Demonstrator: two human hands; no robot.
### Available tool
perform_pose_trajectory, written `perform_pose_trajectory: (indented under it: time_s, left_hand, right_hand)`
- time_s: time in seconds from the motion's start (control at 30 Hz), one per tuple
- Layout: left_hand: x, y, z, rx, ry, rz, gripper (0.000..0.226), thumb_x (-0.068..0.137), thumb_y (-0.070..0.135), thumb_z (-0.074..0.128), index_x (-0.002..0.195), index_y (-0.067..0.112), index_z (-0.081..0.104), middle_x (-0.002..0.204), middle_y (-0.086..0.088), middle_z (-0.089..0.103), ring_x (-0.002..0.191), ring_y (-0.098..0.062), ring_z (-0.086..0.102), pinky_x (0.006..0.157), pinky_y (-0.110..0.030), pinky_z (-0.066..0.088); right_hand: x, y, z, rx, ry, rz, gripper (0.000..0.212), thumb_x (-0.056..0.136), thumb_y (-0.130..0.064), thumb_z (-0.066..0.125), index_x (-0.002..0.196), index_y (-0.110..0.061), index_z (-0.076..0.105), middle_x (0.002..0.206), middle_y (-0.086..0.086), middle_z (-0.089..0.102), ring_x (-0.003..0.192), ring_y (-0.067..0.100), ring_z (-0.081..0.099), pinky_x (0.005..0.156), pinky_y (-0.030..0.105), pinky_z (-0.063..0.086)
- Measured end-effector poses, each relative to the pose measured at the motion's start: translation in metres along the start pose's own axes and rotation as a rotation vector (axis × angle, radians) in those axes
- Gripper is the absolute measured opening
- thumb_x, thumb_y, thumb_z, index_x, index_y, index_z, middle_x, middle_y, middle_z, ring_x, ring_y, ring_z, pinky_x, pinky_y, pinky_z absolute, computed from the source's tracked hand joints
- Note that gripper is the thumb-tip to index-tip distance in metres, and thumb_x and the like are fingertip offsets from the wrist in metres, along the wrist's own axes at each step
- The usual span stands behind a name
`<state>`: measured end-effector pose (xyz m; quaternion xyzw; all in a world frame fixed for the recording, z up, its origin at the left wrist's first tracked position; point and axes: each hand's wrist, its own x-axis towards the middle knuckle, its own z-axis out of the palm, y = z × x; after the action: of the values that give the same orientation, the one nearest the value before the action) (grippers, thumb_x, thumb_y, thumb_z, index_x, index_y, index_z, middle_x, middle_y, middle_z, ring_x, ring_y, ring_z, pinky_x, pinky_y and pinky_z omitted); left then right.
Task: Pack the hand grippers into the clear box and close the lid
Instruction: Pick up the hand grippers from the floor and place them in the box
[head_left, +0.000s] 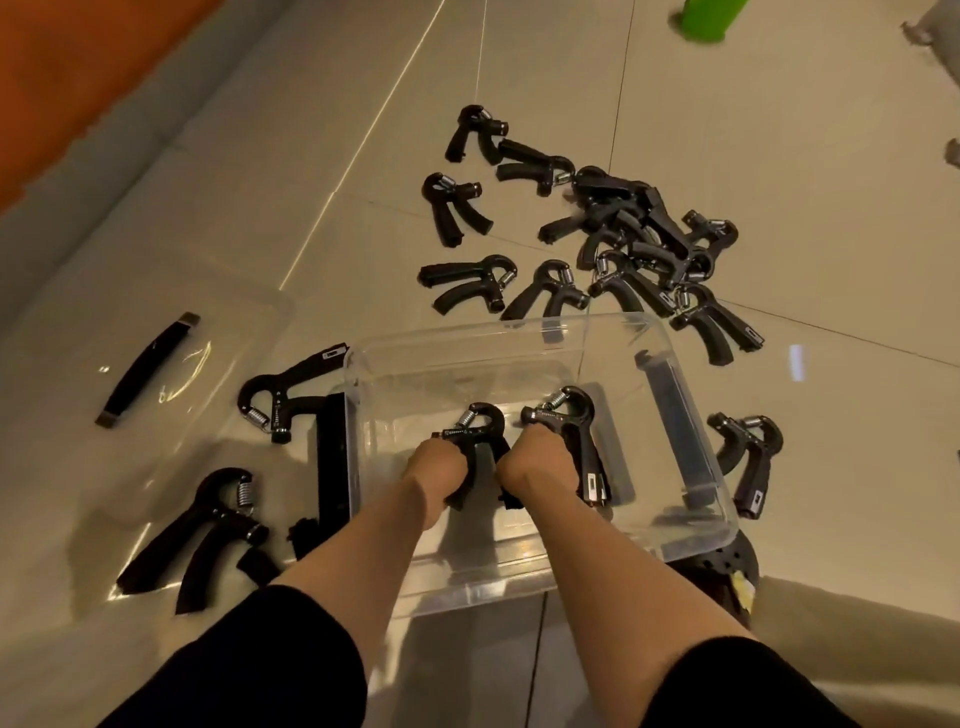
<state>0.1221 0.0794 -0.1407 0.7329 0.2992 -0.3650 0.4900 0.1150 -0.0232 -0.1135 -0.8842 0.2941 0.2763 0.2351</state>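
both hands down inside the clear box (701, 530), which sits on the tiled floor (779, 130). left grip (435, 467) curled round a hand gripper (475, 434), right grip (535, 460) curled round a second gripper (574, 431), both low near the box bottom. main pile of loose grippers (639, 234) at 12 to 1 o'clock from the box, some tangled together. one more (748, 457) at 3 o'clock just beside the box wall. two grippers (280, 395) at 9 o'clock lie on the clear lid (78, 374), whose black handle (148, 369) faces up. green object (706, 18) far off at 1 o'clock.
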Motion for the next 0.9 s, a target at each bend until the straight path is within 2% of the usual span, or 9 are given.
perform_pose_trajectory:
  time_s: [0.1,0.17,0.23,0.33,0.43,0.53,0.7,0.83,0.9]
  left_hand:
    - [0.007,-0.002,0.006,0.007,-0.037,-0.015,0.026,0.095,0.003,0.041,0.118,-0.002,0.053,0.104,-0.022,0.059,0.096,-0.028,0.055,0.080,-0.037,0.044]
    - [0.010,-0.004,0.009,0.006,-0.062,-0.002,0.019,0.096,-0.001,0.037,0.094,0.005,0.055,0.081,-0.010,0.052,0.080,-0.024,0.051,0.070,-0.031,0.040]
    - [0.012,-0.008,0.013,-0.038,-0.072,0.004,0.027,0.094,-0.004,0.035,0.080,0.013,0.050,0.073,-0.003,0.043,0.066,-0.015,0.041,0.059,-0.025,0.033]
    - [0.007,-0.013,0.016,-0.101,-0.080,0.023,0.029,0.091,-0.008,0.034,0.084,0.013,0.053,0.073,-0.004,0.043,0.064,-0.014,0.037,0.055,-0.025,0.028]
    - [0.007,-0.015,0.019,-0.158,-0.104,0.065,0.038,0.089,-0.012,0.030,0.077,0.017,0.052,0.077,-0.004,0.046,0.070,-0.016,0.040,0.057,-0.024,0.029]
    - [0.002,-0.013,0.021,-0.175,-0.117,0.078,0.046,0.089,-0.013,0.027,0.074,0.024,0.049,0.080,0.003,0.047,0.081,-0.016,0.042,0.063,-0.024,0.032]
    - [-0.010,-0.014,0.019,-0.117,-0.120,0.102,0.034,0.090,-0.008,0.029,0.080,0.018,0.049,0.080,-0.006,0.043,0.079,-0.018,0.033,0.062,-0.027,0.025]
    - [-0.034,-0.001,0.000,-0.120,-0.106,0.173,0.031,0.091,-0.006,0.035,0.082,0.018,0.051,0.078,-0.002,0.046,0.077,-0.019,0.040,0.065,-0.025,0.032]
    - [-0.053,0.006,-0.014,-0.151,-0.096,0.230,0.022,0.091,-0.001,0.044,0.095,0.017,0.057,0.088,-0.003,0.050,0.079,-0.017,0.046,0.068,-0.023,0.036]
  right_hand:
    - [0.003,0.006,0.008,0.003,-0.011,0.015,0.018,0.089,-0.012,0.055,0.104,-0.003,0.060,0.106,0.014,0.065,0.098,0.030,0.064,0.078,0.038,0.054]
    - [0.005,0.007,0.009,0.020,-0.018,0.001,0.018,0.088,-0.012,0.055,0.101,-0.001,0.061,0.103,0.016,0.066,0.096,0.032,0.064,0.074,0.036,0.052]
    - [0.009,0.009,0.010,0.043,-0.026,-0.002,0.009,0.086,-0.009,0.055,0.088,-0.003,0.062,0.093,0.017,0.065,0.086,0.031,0.063,0.066,0.031,0.047]
    - [0.014,0.016,0.009,0.117,-0.032,0.025,0.013,0.087,-0.007,0.054,0.074,-0.006,0.054,0.081,0.011,0.058,0.073,0.027,0.054,0.058,0.026,0.041]
    - [0.013,0.019,0.001,0.241,-0.010,0.029,0.013,0.089,-0.012,0.056,0.082,-0.003,0.064,0.082,0.013,0.060,0.084,0.032,0.063,0.067,0.030,0.050]
    - [0.014,0.025,-0.012,0.304,0.013,0.031,0.021,0.088,-0.008,0.054,0.097,0.003,0.069,0.090,0.016,0.064,0.091,0.032,0.062,0.074,0.030,0.046]
    - [0.012,0.039,-0.024,0.314,-0.006,0.046,0.022,0.086,0.000,0.051,0.096,0.006,0.069,0.081,0.015,0.059,0.077,0.028,0.056,0.068,0.032,0.046]
    - [-0.003,0.038,-0.036,0.360,-0.017,-0.058,0.025,0.084,0.005,0.048,0.094,0.007,0.071,0.079,0.016,0.061,0.073,0.027,0.056,0.065,0.034,0.046]
    - [-0.017,0.032,-0.043,0.332,-0.028,-0.142,0.025,0.083,0.006,0.048,0.092,0.004,0.071,0.080,0.013,0.063,0.075,0.024,0.056,0.064,0.031,0.046]
